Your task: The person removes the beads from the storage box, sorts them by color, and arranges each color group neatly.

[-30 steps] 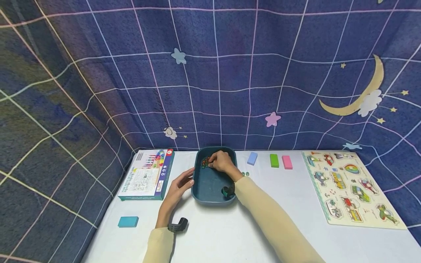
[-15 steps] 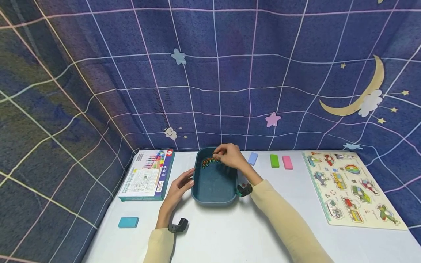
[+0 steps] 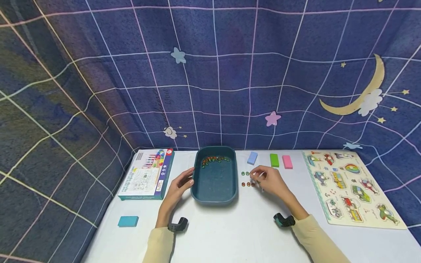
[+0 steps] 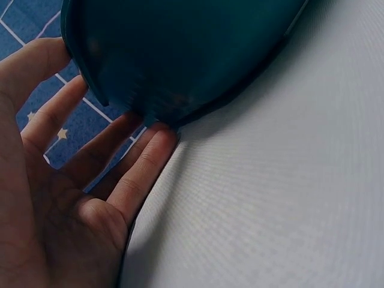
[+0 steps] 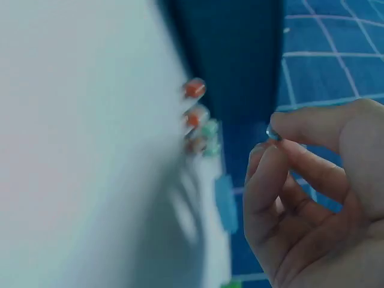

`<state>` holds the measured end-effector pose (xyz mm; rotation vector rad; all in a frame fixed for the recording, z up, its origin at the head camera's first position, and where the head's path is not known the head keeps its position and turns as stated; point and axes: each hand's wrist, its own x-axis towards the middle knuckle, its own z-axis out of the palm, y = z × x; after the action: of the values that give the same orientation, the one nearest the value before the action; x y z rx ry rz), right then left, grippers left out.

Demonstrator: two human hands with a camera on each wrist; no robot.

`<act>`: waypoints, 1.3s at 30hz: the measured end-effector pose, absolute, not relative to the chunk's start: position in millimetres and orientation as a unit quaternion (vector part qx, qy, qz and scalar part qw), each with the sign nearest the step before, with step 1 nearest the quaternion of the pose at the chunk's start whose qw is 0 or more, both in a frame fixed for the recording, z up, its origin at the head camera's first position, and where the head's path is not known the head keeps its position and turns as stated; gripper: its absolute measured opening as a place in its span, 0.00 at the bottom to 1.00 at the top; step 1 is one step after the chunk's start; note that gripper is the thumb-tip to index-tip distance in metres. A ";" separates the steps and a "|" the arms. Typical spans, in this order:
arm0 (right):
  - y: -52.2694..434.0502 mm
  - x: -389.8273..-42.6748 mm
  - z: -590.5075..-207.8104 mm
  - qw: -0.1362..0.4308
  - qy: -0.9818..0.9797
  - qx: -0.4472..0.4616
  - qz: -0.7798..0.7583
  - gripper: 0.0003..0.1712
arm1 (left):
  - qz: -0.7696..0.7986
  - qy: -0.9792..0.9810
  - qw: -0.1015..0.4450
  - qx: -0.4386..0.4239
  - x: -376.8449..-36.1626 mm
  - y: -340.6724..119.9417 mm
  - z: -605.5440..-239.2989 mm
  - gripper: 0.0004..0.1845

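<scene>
A dark teal tray (image 3: 214, 186) holds several small green and orange glass marbles (image 3: 210, 160) along its far end. My left hand (image 3: 177, 186) rests against the tray's left side, its fingers extended and fingertips touching the wall, as the left wrist view also shows. To the right of the tray, my right hand (image 3: 271, 181) pinches a small glassy marble (image 5: 273, 132) between thumb and forefinger, above the table. Beneath and beside it lie two green marbles (image 3: 247, 173) in one row and three orange marbles (image 3: 248, 184) in another, nearer row.
Blue (image 3: 252, 158), green (image 3: 274, 160) and pink blocks (image 3: 287, 162) lie behind the right hand. A picture puzzle board (image 3: 353, 190) is at far right. On the left are a printed box (image 3: 146, 175) and a teal block (image 3: 128, 221). A patterned curtain (image 3: 230, 91) hangs behind.
My right hand has moved out of the tray, rightward to the marble rows on the table, with a marble pinched. The left hand stays on the tray.
</scene>
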<state>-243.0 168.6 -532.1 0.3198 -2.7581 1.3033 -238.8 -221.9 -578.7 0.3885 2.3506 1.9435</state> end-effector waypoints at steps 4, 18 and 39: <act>186.0 -233.2 -546.9 0.029 -0.911 0.108 0.398 0.02 | 0.633 0.764 0.034 0.119 -239.1 -221.3 -578.7 0.27; 195.7 -222.7 -555.2 0.024 -0.918 0.131 0.373 0.03 | 0.637 0.760 0.037 0.127 -240.8 -218.3 -578.3 0.28; 156.8 -259.5 -489.3 0.012 -0.888 0.151 0.434 0.09 | 0.637 0.762 0.042 0.111 -237.9 -219.8 -577.4 0.28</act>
<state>-259.5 156.8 -489.3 0.4713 -2.7692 1.3534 -237.9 -219.8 -577.4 0.3399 2.3307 1.9492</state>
